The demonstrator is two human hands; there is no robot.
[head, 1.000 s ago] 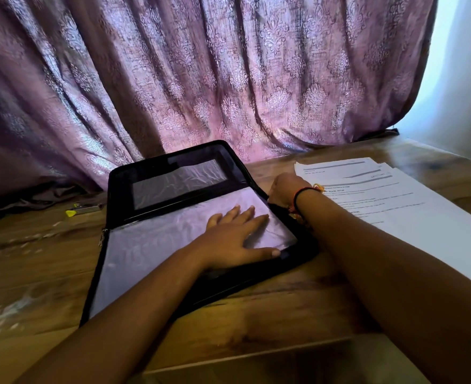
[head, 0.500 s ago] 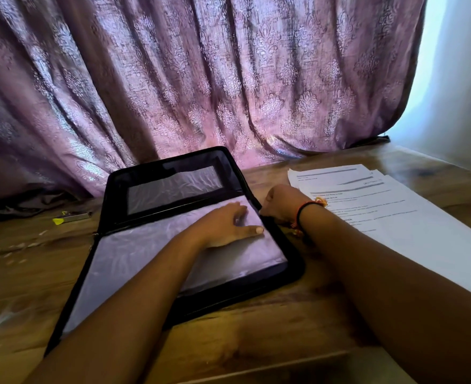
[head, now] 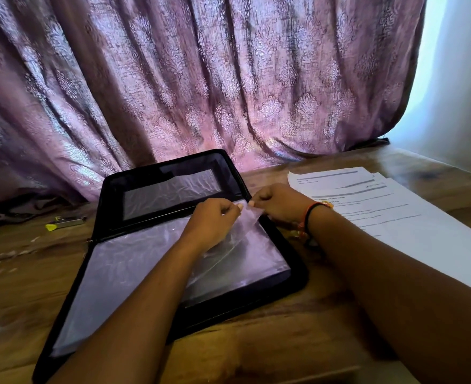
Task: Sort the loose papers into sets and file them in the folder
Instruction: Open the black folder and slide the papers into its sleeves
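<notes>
- Nipped from both sides, just right of frame centre: the upper right corner of one clear plastic sleeve point(head: 249, 217), raised off the page beneath.
- Two hands in view, both grasping that one corner.
- On the left hand point(head: 214, 220): fingers curled, thumb and forefinger closed on the sleeve, knuckles up, forearm reaching in from lower left across the folder.
- On the right hand point(head: 280, 202): fingers tucked under, tips closed on the same corner from the right, forearm reaching in from lower right.
- Round the right wrist: wrist bands point(head: 307, 217), one black and one orange-red, any others too blurred to count.
- Under the raised corner: further clear sleeves lying flat, number impossible to tell.
- One black folder point(head: 298, 275), open at frame centre on the wooden table point(head: 284, 342), with one clear pocket point(head: 173, 192) in its far half.
- One fanned stack of printed papers point(head: 389, 212) at frame right, just beside the folder and outside it, at least three top edges showing.
- One small yellow-tipped object point(head: 65, 223) at frame left, well apart from the folder.
- One purple patterned curtain point(head: 228, 79) across the top.
</notes>
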